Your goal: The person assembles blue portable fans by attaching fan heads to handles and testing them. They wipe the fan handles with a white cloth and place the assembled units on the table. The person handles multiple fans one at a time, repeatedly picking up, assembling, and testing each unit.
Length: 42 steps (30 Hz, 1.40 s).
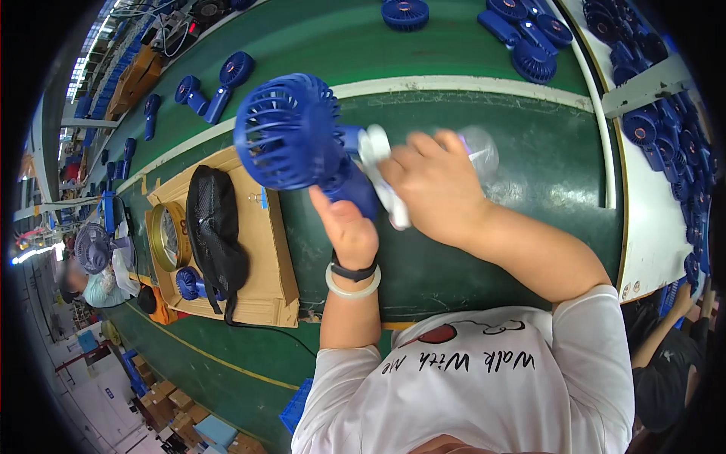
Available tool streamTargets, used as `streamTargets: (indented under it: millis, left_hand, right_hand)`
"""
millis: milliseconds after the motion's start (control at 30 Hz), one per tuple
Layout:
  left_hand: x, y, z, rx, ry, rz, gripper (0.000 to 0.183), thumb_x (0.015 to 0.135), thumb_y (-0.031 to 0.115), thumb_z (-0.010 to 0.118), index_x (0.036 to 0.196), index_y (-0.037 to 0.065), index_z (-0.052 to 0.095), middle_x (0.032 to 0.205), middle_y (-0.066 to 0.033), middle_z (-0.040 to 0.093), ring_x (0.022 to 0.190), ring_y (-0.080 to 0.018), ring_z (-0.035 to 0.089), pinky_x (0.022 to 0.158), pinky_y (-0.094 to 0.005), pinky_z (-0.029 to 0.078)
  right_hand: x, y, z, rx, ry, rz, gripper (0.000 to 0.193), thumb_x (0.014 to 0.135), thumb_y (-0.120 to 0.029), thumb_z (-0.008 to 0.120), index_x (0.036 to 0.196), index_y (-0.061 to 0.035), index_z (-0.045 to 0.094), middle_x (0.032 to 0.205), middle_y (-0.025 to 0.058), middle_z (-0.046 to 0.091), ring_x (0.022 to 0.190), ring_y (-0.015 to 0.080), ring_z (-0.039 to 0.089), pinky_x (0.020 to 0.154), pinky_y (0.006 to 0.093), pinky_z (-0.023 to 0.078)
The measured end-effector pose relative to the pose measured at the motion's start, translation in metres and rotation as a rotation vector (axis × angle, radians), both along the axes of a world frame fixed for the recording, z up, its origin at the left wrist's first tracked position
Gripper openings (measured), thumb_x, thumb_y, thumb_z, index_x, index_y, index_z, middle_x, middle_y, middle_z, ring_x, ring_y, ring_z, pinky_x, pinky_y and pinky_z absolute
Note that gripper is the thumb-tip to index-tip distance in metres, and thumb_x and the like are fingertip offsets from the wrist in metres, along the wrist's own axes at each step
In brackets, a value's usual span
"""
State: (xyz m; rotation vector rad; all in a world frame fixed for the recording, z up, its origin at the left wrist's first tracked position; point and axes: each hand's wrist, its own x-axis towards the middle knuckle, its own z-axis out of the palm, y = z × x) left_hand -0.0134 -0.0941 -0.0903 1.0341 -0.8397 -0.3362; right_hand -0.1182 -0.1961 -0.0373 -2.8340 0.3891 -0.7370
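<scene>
Nearest the camera, the left hand is closed around the handle of a blue handheld fan, thumb up along the handle; a dark band and a pale bangle sit on that wrist. The fan is held above the green tabletop, its round grille tilted toward the upper left. The right hand is clamped on a white cloth pressed against the fan's neck, just beside the left thumb. A clear round piece shows behind the right knuckles; whether the hand touches it cannot be determined.

To the left, a flat brown cardboard sheet lies on the tabletop, its near edge close to the tabletop edge. On it rest a black mesh pouch, a round brass-coloured tin and a small blue fan part. A black cord runs off the near edge.

Open green surface lies right of the hands, bounded by a white strip beyond and a white rail at the right. A white side shelf holds a row of blue fans.

Farther off, more blue fans lie in a pair at left and a cluster at top right
</scene>
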Motion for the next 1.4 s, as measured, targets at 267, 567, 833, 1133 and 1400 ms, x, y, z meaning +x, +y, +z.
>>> streamTargets:
  millis: [267,567,833,1133,1400]
  left_hand:
    - [-0.001,0.007,0.015,-0.183,0.684,-0.359,0.061,0.092,0.054,0.037,0.139,0.017,0.025,0.100,-0.0089,0.048,0.085,-0.0183,0.047,0.075,-0.0320,0.039]
    - [0.007,0.007,0.010,-0.230,0.740,-0.397,0.064,0.092,0.057,0.032,0.134,0.008,0.031,0.103,-0.0111,0.050,0.088,-0.0196,0.049,0.076,-0.0340,0.043]
    - [0.008,0.009,0.011,-0.153,0.623,-0.294,0.062,0.092,0.055,0.033,0.131,0.007,0.032,0.105,-0.0135,0.052,0.086,-0.0207,0.052,0.075,-0.0346,0.046]
    - [0.005,-0.001,0.009,-0.077,0.435,-0.159,0.056,0.092,0.048,0.038,0.130,0.007,0.031,0.114,-0.0166,0.051,0.096,-0.0241,0.055,0.083,-0.0375,0.047]
    - [0.002,-0.003,0.001,-0.139,0.466,-0.162,0.054,0.095,0.044,0.032,0.127,0.001,0.036,0.115,-0.0175,0.050,0.111,-0.0293,0.049,0.096,-0.0415,0.039]
  right_hand:
    - [-0.051,-0.020,-0.005,1.184,-0.118,0.161,0.055,0.062,-0.014,0.080,0.110,-0.0026,0.055,0.101,0.0071,0.063,0.095,0.0162,0.059,0.083,0.0299,0.046]
    - [-0.056,0.005,-0.035,1.067,-0.374,0.292,0.078,0.056,-0.012,0.084,0.120,-0.0043,0.039,0.116,0.0131,0.049,0.109,0.0241,0.051,0.093,0.0329,0.040]
    - [-0.065,-0.055,0.015,1.019,0.079,0.672,0.052,0.067,-0.009,0.065,0.117,0.0007,0.051,0.122,0.0190,0.049,0.120,0.0328,0.043,0.099,0.0386,0.036]
    - [0.014,-0.018,-0.031,1.018,-0.075,0.445,0.034,0.088,-0.019,0.044,0.112,0.0045,0.050,0.096,0.0203,0.058,0.083,0.0291,0.058,0.075,0.0370,0.046]
    - [0.024,-0.011,-0.024,1.410,0.121,0.434,0.051,0.088,-0.018,0.037,0.135,0.0012,0.032,0.103,0.0145,0.053,0.080,0.0175,0.052,0.071,0.0300,0.044]
